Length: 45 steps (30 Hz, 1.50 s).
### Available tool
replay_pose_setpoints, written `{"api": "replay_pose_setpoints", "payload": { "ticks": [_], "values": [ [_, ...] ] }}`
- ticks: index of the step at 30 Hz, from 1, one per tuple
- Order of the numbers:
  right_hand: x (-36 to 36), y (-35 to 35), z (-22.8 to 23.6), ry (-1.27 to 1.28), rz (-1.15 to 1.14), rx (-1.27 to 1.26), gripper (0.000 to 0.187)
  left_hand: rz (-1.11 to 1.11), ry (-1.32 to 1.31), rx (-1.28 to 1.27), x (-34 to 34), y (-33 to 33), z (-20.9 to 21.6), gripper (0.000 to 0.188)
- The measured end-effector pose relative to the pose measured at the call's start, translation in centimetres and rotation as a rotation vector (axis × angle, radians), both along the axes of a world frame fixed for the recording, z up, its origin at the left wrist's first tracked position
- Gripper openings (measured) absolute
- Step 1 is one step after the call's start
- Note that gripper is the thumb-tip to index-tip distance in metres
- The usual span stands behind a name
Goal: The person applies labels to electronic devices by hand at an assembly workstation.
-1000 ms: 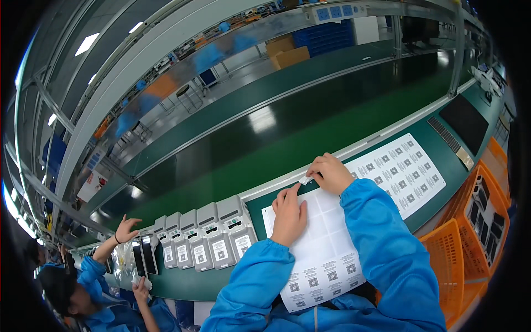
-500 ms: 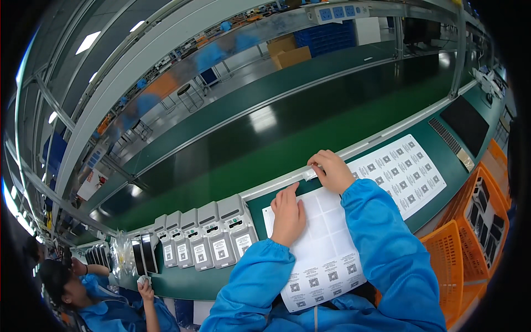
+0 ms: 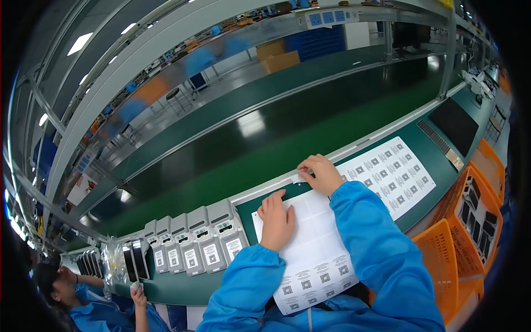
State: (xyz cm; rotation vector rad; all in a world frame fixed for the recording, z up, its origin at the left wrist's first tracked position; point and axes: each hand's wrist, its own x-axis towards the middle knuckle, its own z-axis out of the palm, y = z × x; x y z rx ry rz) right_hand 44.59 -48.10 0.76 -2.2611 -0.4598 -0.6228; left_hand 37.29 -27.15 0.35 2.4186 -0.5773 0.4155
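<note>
My left hand (image 3: 277,222) lies over the upper left part of a white label sheet (image 3: 312,238), its fingers stretched out and apart. Printed labels with square codes remain along the sheet's lower end, while its upper part is bare backing. Just beyond the sheet's far edge, my right hand (image 3: 322,175) pinches a small white piece (image 3: 299,179) at the bench's metal rail. I cannot make out whether this piece is a label or a scrap. A second label sheet (image 3: 390,174), covered in rows of coded labels, lies to the right, partly behind my right hand.
Several grey devices (image 3: 210,249) with white labels stand in a row on the left. Beyond them are black panels (image 3: 135,260) and clear plastic wrap (image 3: 112,260). Orange crates (image 3: 442,265) sit at the right, near a black mat (image 3: 454,126). A co-worker's hand (image 3: 138,294) is at lower left.
The whole view has shifted slightly, so the bench and sheets appear further left. Both hands keep nearly the same places at the sheet, the right still pinching the white piece.
</note>
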Motion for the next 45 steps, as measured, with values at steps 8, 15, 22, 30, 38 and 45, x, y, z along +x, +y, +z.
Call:
{"api": "replay_pose_setpoints", "payload": {
  "ticks": [8,15,22,30,38,45],
  "values": [
    [-0.8,-0.2,1.9,-0.145,-0.066,0.208,0.036,-0.265,-0.033,0.103,-1.4,-1.7,1.3,0.055],
    [-16.7,-4.6,4.8,-0.277,-0.132,0.472,0.029,-0.239,-0.086,0.222,-1.4,-0.6,1.0,0.040],
    [-40.2,-9.6,-16.0,0.096,-1.155,0.210,0.023,-0.333,-0.013,0.293,-5.1,-3.3,4.6,0.040],
    [-56.7,-7.0,-30.4,0.794,-1.402,0.286,0.039,-0.815,0.059,0.494,-10.2,-7.0,4.7,0.057],
    [-54.2,-7.1,-30.4,0.877,-1.594,0.211,0.046,-0.809,0.013,0.348,-10.5,-8.7,2.2,0.065],
    [-54.8,-7.2,-31.3,1.093,-1.515,0.327,0.049,-0.887,-0.009,0.429,-10.3,-8.7,2.4,0.067]
  ]
}}
